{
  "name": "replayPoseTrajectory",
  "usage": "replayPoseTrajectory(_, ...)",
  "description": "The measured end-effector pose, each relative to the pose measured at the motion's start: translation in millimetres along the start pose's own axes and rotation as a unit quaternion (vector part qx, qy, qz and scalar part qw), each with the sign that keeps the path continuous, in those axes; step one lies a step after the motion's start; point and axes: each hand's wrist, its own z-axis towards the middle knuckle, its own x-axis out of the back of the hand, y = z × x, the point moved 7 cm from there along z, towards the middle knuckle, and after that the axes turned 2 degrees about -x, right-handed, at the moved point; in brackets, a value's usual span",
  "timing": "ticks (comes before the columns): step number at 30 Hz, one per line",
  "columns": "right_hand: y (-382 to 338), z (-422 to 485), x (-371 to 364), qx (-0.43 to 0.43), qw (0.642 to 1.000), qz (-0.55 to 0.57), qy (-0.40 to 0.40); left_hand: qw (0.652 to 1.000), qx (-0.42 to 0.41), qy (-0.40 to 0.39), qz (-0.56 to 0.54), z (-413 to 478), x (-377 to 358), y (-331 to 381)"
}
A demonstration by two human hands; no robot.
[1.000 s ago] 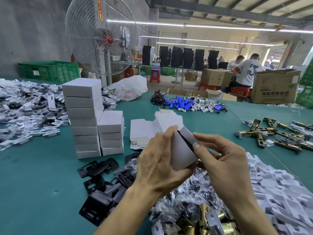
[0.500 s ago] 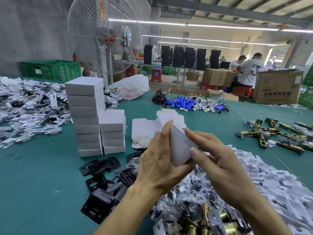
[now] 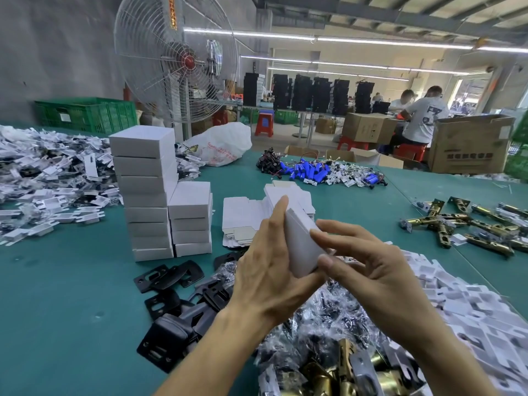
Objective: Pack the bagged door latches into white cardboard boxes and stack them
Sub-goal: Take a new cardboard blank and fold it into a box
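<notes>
A small white cardboard box (image 3: 301, 247) is held up above the table between both hands. My left hand (image 3: 265, 270) grips its left side, fingers behind and thumb below. My right hand (image 3: 368, 267) pinches its right edge with thumb and fingertips. Below the hands lies a heap of bagged door latches (image 3: 328, 338) in clear plastic, some brass. Two stacks of closed white boxes (image 3: 145, 192) stand to the left, the taller one beside a shorter stack (image 3: 191, 218). Flat unfolded box blanks (image 3: 243, 221) lie behind my hands.
Black strike plates (image 3: 171, 284) lie on the green table (image 3: 57, 295) at front left. White card inserts (image 3: 471, 310) pile at right, brass latches (image 3: 471, 224) farther right, blue parts (image 3: 308, 170) at the back. A large fan (image 3: 177, 61) and seated workers stand beyond.
The open flap at the box's top has been folded down; the box now looks closed. Both hands stayed on it, my right fingers shifting along its right edge.
</notes>
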Motion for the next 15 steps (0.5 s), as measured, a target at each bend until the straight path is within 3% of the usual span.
replayPoseTrajectory(4, 4.7, 1.0, -3.0, -0.016, 1.000, 0.018, 0.007, 0.999, -0.030, 0.019, 0.007, 1.5, 2.8, 3.0)
replayPoseTrajectory(10, 15.1, 1.9, -10.3, -0.050, 0.998, 0.015, 0.025, 1.000, 0.013, -0.016, 0.017, 1.5, -4.1, -6.1)
replayPoseTrajectory(15, 12.8, 0.2, -7.9, -0.036, 0.998, 0.011, 0.048, 0.999, -0.006, -0.027, 0.018, 1.9, -4.9, -3.2)
